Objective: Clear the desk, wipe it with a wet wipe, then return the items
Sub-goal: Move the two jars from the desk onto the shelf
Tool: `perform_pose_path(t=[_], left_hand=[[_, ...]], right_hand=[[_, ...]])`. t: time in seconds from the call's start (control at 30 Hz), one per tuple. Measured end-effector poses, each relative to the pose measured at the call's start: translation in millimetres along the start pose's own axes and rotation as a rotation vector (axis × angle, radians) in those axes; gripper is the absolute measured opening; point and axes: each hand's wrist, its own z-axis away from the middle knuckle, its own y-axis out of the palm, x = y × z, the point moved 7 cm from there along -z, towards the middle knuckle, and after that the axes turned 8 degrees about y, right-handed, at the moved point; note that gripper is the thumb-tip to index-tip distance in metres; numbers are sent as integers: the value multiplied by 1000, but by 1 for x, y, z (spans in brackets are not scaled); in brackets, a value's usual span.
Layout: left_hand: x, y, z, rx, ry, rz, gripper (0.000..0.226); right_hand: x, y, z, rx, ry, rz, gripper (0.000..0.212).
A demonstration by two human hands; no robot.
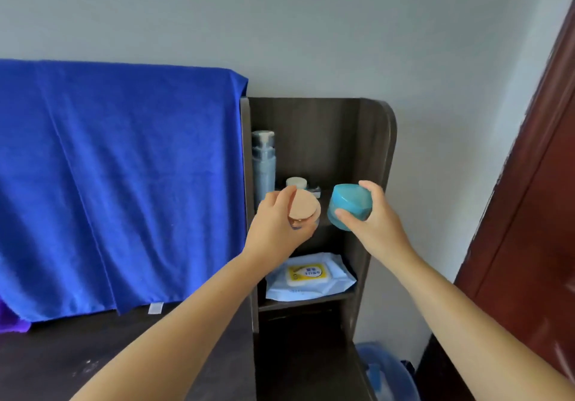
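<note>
Your left hand (277, 223) has its fingers wrapped around a small round jar with a tan lid (303, 211); your right hand (373, 217) pinches a round teal plastic jar (350, 206). Both are held at the front edge of the dark wooden shelf (378, 152). A blue wet-wipe pack (309, 276) lies on the shelf below.

wall (342, 27): pale, faint writing | shelf unit (378, 139): dark wood | door (535, 198): reddish-brown, right

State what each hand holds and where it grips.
Left hand grips the tan-lidded jar around its side; right hand grips the teal jar across its lid.
</note>
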Motion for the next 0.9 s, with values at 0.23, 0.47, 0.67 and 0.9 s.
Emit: perform_pose_path(t=[0.23,0.47,0.67,0.9], left_hand=[[15,52,-50,73,-156,-195,61],[39,74,-59,165,-251,-351,61],[51,81,-68,212,-249,-365,64],[55,85,-69,169,-206,-350,67]], right_hand=[[-41,21,-70,111,29,89,66],[-55,47,-89,178,26,149,66],[-57,55,-101,148,26,185,67],[-59,61,-108,132,40,200,69]])
